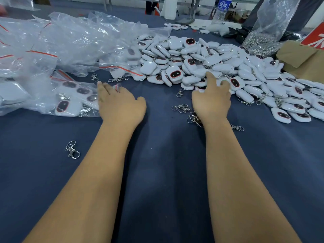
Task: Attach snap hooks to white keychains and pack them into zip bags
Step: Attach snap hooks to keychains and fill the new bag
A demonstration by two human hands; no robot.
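Two bare forearms reach up from the bottom edge across a dark blue cloth-covered table (163, 172); a lone silver metal snap hook with its ring (72, 150) lies on the cloth left of the left forearm, well apart from everything else; the left hand (121, 106) lies palm down, its fingers stretched forward and a little spread, the fingertips (101, 86) touching the edge of a clear zip bag (73, 100) that holds several white keychains with hooks; behind it sprawls a heap of clear plastic zip bags with red seal strips (57, 42); the right hand (211, 102) reaches into the near edge of a big pile of white rounded-square keychains with dark oval faces (201, 62), index finger straight and the other fingers curled down among the pieces, though whether they grip one I cannot tell; a small cluster of loose silver snap hooks (182, 107) lies on the cloth just left of the right wrist; far right stand a clear bag of metal hooks (263, 41) and a brown cardboard box (305, 58); a plastic water bottle (221, 9) stands at the back.
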